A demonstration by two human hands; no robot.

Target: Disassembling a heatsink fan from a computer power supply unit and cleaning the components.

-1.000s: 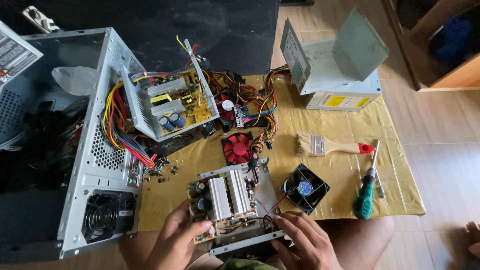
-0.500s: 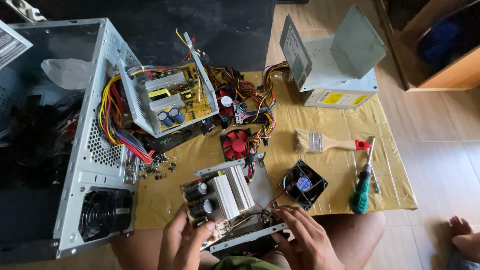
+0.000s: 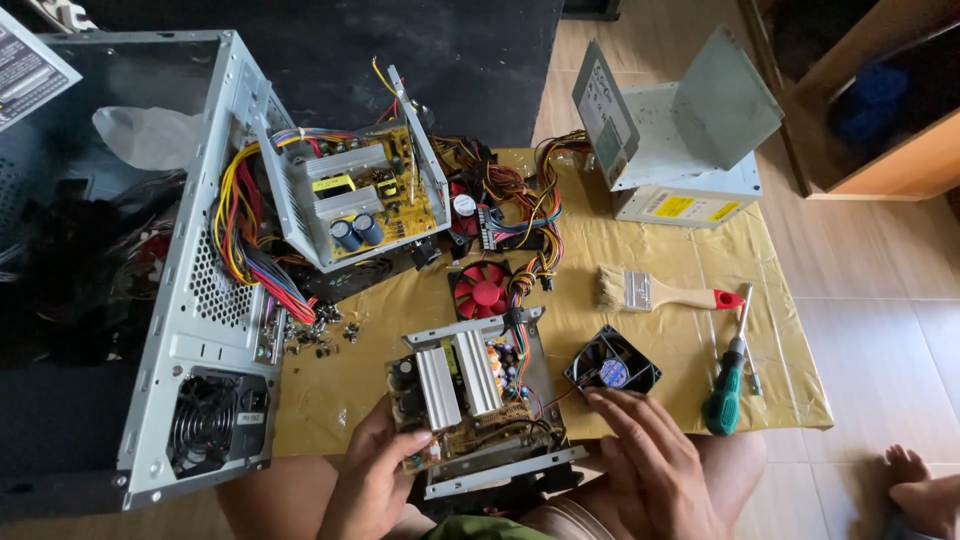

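Two opened power supply units and one computer case (image 3: 190, 300) are laid out on a gold sheet (image 3: 640, 270) over the floor. Largest is the case, at the left, lying on its side with coloured wires trailing out of it. At the far right stands an emptied metal housing (image 3: 670, 140), its cover folded up. Propped against the case is the second unit (image 3: 355, 205), lid off, yellow board exposed.

Nearest the person sits the opened unit in hand (image 3: 475, 405), at the near edge of the sheet between both hands. Its cover is already off; the board with two finned heat sinks remains seated in the tray, and its wires remain attached as far as can be seen.

Left hand (image 3: 375, 475): fingers curled round the near left corner of the board, gripping it. Right hand (image 3: 650, 460): fingers spread flat, holding nothing, resting just right of the unit.

Smaller items: a black fan (image 3: 612, 365) touching the right fingertips, a red fan (image 3: 482, 290) farther off, a paintbrush (image 3: 665, 293) and a green-handled screwdriver (image 3: 728, 385) at the right, and loose screws (image 3: 315, 330) beside the case.
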